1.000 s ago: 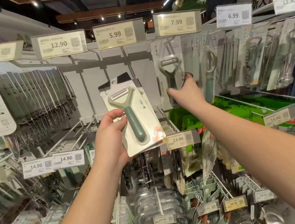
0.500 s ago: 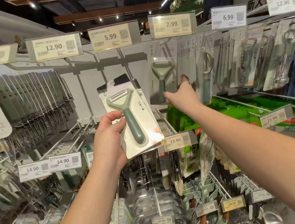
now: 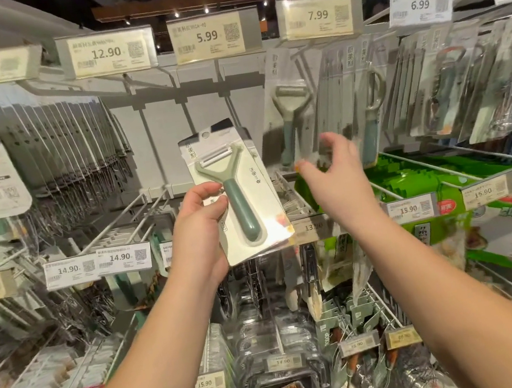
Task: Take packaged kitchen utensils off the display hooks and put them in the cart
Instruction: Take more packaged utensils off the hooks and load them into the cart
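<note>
Left hand (image 3: 199, 231): fingers clamped on packaged peeler (image 3: 235, 190)
Right hand (image 3: 332, 176): fingers apart, empty, blurred
Hanging peeler (image 3: 289, 113): at 1 o'clock from held one

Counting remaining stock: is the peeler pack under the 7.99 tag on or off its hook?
On. The green-handled peeler in its clear blister pack hangs from the hook; the right hand is open, apart.
</note>
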Motion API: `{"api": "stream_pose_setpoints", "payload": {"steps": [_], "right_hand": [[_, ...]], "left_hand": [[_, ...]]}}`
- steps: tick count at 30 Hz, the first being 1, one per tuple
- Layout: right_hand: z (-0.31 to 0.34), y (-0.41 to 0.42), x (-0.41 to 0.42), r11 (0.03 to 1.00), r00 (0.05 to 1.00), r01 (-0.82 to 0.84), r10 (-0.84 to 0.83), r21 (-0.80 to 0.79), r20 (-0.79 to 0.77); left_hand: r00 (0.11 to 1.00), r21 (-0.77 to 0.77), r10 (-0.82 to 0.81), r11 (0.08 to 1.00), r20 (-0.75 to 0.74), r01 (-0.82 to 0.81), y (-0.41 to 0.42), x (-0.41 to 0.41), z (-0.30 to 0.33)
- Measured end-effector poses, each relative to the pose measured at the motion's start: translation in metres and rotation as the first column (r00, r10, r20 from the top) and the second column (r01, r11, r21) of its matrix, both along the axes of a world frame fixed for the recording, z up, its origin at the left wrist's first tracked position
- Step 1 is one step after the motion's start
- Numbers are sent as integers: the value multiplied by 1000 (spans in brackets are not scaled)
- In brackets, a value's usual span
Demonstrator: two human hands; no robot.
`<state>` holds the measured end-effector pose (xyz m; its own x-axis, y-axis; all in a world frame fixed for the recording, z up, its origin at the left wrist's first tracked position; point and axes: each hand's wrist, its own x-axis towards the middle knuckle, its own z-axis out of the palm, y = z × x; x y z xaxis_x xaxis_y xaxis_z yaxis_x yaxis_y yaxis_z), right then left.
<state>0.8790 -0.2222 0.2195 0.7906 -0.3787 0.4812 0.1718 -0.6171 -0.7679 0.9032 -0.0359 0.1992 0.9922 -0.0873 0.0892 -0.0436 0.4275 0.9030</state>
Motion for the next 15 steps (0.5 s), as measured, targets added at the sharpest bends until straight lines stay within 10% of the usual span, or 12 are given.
{"api": "stream_pose_setpoints", "payload": {"steps": [15], "right_hand": [[-5,58,-15,939,889,-343,313,-33,-335]], "left_hand": [[988,68,120,990,98,-127,2,-15,2]]}}
